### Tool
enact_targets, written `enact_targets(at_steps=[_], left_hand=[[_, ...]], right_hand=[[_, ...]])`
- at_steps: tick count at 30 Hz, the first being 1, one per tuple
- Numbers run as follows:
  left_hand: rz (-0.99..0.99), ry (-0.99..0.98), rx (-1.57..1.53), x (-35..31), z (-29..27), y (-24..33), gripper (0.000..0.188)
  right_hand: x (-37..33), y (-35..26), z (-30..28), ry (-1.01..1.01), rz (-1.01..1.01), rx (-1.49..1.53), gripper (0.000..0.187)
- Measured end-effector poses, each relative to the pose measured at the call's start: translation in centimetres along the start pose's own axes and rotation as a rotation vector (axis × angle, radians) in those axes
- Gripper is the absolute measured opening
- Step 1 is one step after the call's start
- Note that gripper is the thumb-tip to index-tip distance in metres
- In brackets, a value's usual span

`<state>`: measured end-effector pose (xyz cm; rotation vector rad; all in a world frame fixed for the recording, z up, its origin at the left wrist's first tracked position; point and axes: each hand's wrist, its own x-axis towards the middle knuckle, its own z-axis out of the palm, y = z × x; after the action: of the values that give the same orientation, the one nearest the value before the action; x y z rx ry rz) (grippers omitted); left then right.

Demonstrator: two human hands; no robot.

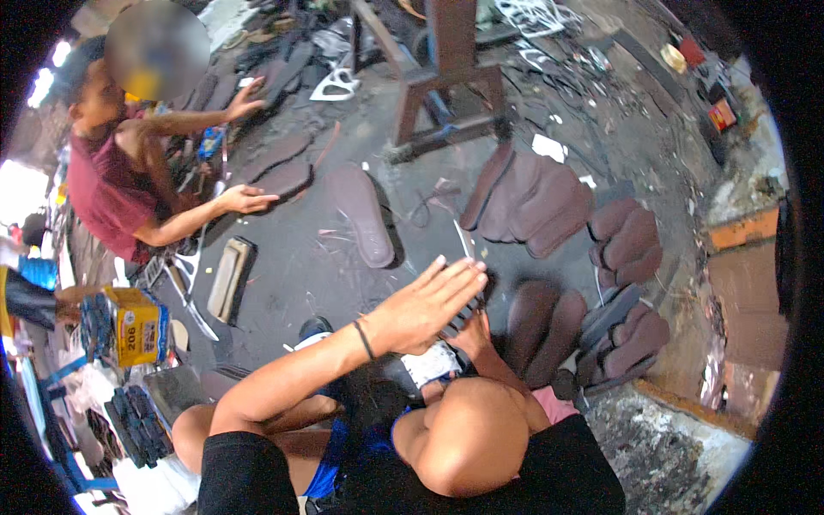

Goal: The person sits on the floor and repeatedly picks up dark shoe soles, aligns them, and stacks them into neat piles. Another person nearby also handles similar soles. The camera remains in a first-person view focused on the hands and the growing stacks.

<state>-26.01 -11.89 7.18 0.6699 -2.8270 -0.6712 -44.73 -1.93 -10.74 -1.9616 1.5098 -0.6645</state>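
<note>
My left hand point(429, 307) reaches over the floor with its fingers stretched out, a dark band round its wrist. Partly hidden behind it, my right hand point(474, 335) is closed around a dark, striped thing that I cannot name. A thin shiny blade point(463, 238) shows just past my left fingertips; whether it joins what my right hand holds is hidden. A single brown shoe sole point(362, 215) lies flat beyond my left hand. A pile of brown soles point(536, 206) sits to the far right, and two more soles point(545, 330) lie beside my right hand.
Smaller sole piles point(627, 240) lie farther right. A wooden stand point(451, 103) rises at the back. At the left, a co-worker in a maroon shirt point(112, 184) reaches toward dark soles point(287, 178). Nearer are a pale block point(230, 279) and a yellow box point(142, 326).
</note>
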Motion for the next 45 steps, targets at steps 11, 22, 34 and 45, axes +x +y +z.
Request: enact_targets(at_steps=[11,22,34,45], left_hand=[[-0.843,1.074,-1.44,-8.2,4.7,-3.6,0.079],[-1.378,1.36,-1.235,-17.5,12.2,-23.9,0.063],[-1.387,1.15,0.028,-14.7,10.4,-19.0,0.043],[-0.671,-0.204,-1.036,7.1,20.7,2.4,0.062]], right_hand=[[12.1,-10.4,-3.2,-0.444,0.047,0.845,0.091],[24.7,-4.7,9.7,-0.284,0.383,0.574,0.075],[17.3,-5.4,3.9,0.192,0.312,0.287,0.059],[-16.1,9.3,-8.2,0.557,1.206,-0.211,0.062]])
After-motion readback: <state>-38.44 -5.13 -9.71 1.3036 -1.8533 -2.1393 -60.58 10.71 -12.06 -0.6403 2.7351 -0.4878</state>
